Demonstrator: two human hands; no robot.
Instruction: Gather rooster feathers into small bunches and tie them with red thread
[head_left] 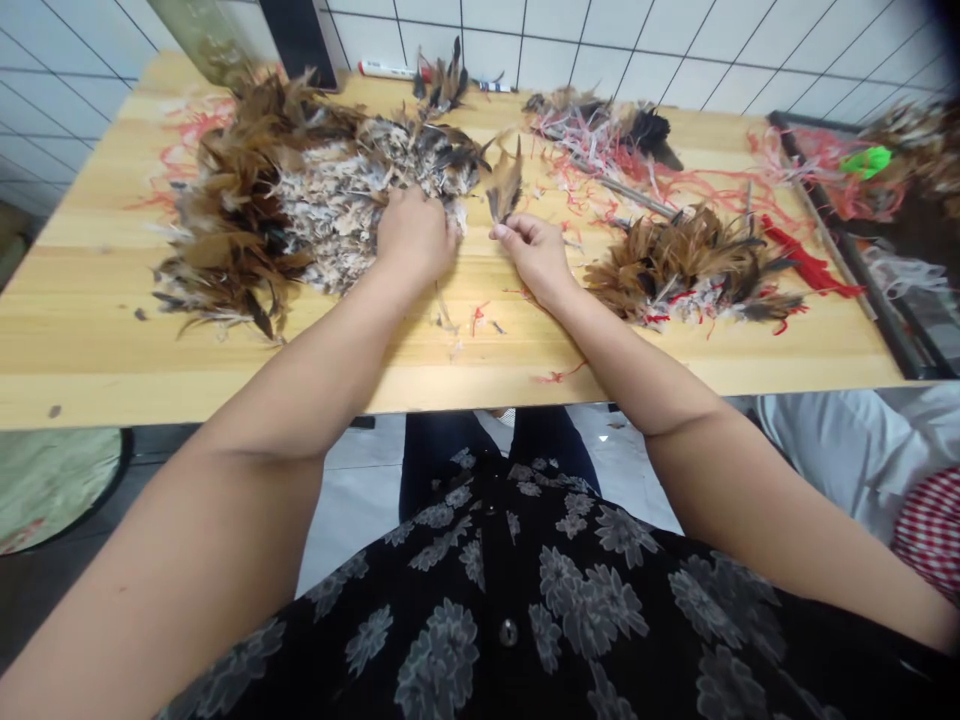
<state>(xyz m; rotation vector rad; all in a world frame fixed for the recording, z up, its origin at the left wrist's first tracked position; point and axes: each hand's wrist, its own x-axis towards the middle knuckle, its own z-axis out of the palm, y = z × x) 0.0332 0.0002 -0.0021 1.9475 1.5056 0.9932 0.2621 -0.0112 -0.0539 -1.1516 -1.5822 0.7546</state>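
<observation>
Tabletop [484, 360] beside tiled wall [675, 50]; right hand [538, 255] pinches feathers [505, 188]; left hand [416, 235], grip unclear.

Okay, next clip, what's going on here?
A person works with feathers at a wooden table. The right hand pinches a small brown feather tuft, tips pointing away. The left hand is curled at the right side of a large feather pile; its fingertips are hidden. Another brown feather bundle lies farther right.

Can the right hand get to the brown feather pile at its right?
Probably yes: the right hand is close to the brown feather pile, with mostly bare tabletop between, though it's pinching feathers.
</observation>
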